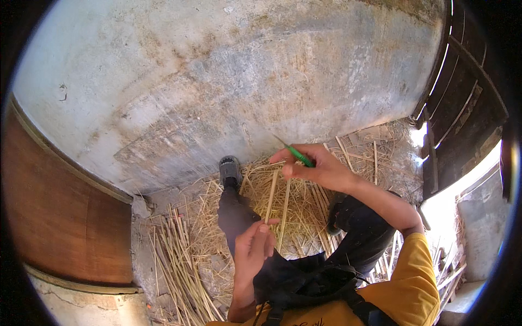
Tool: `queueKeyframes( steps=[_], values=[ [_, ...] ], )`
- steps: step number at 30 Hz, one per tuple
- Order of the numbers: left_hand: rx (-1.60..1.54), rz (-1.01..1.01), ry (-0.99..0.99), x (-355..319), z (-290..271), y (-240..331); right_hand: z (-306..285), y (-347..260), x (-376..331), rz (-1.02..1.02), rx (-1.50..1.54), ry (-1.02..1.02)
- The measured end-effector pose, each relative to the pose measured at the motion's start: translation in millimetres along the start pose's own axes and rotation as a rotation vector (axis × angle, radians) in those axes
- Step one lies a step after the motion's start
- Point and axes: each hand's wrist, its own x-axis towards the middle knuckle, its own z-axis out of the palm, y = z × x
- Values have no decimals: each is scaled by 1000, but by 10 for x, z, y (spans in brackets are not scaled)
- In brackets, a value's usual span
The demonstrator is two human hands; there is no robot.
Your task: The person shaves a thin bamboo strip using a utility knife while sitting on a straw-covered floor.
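My left hand (254, 247) is closed, its thumb and fingers pinching the lower end of a thin pale strip (271, 196), which looks like split bamboo. The strip slants upward toward my right hand (325, 169). That hand is wrapped round the green handle of a knife (300, 155), whose thin blade points up and left toward the wall. A second pale strip (285, 206) runs down below my right fingers; whether they touch it I cannot tell.
Shavings (296, 233) cover the floor between my legs. A bundle of long strips (182, 266) lies at the left, with more sticks (375, 157) at the right. A stained wall (261, 81) rises ahead. A brown wooden panel (70, 206) stands left, dark boards (462, 92) right.
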Motion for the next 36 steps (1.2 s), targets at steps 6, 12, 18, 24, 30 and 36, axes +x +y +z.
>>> queueKeyframes(
  steps=[6, 12, 18, 24, 30, 36],
  values=[
    [222, 205, 142, 51, 41, -82, 56, 17, 48, -16, 68, -91],
    [727, 870, 566, -123, -40, 100, -86, 96, 69, -37, 125, 227],
    [-32, 174, 86, 227, 198, 44, 202, 255, -137, 189, 424, 288],
    [-295, 409, 252, 499, 258, 135, 410, 319, -313, 197, 395, 217],
    [-330, 308, 172, 501, 70, 177, 357, 296, -332, 61, 181, -69],
    [-279, 141, -53, 307, 140, 330, 190, 98, -234, 90, 277, 88]
  ],
)
